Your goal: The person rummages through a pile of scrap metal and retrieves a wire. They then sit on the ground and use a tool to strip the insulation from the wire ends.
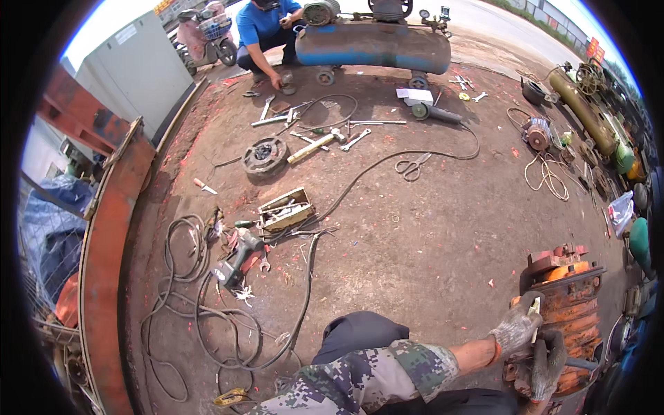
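Note:
At the lower right stands a rusty orange ribbed machine housing, with both my gloved hands at its near left side. My left hand is closed around a small pale flat piece that sticks up past the fingers; what it is I cannot tell. Just below, my right hand rests against the housing with its fingers bent, beside a grey metal rod. Whether the right fingers hold anything is hidden. Both gloves are grey and dirty.
Left of centre lie a cordless impact wrench, a wooden toolbox and coiled cable. Farther off are a hammer, scissors and an angle grinder. A person in blue crouches beside an air compressor tank.

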### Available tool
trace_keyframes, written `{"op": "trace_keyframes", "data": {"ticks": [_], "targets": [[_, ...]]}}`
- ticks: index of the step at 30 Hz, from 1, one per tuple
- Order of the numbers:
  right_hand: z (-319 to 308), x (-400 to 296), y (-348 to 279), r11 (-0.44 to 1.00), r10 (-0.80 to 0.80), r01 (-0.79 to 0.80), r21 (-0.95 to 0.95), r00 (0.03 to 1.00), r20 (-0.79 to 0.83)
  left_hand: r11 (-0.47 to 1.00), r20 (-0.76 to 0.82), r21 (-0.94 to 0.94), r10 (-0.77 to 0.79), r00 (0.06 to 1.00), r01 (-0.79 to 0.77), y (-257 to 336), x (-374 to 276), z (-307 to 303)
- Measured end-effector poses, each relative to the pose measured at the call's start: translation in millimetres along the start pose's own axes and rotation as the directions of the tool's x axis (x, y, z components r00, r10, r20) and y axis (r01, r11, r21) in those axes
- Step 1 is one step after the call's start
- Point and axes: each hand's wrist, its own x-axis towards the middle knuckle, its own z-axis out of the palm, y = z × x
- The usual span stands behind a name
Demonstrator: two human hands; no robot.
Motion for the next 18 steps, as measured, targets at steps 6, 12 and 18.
{"op": "trace_keyframes", "data": {"ticks": [6,12,18], "targets": [[11.9,13.6,17.7,0.995,-0.031,0.04,-0.09,0.995,0.093,0.996,-0.205,0.092,0.034,0.978,-0.015,-11.4,34.4,-14.0],[4.5,18.2,10.9,0.992,-0.054,0.07,-0.102,0.987,0.149,0.881,-0.588,0.426,0.096,0.803,0.207,-75.4,101.4,-91.5],[-1.3,14.9,-2.8,0.992,-0.035,0.054,-0.115,0.986,0.162,0.762,-0.627,0.514,0.018,0.779,0.395,-113.9,73.2,-193.9]]}}
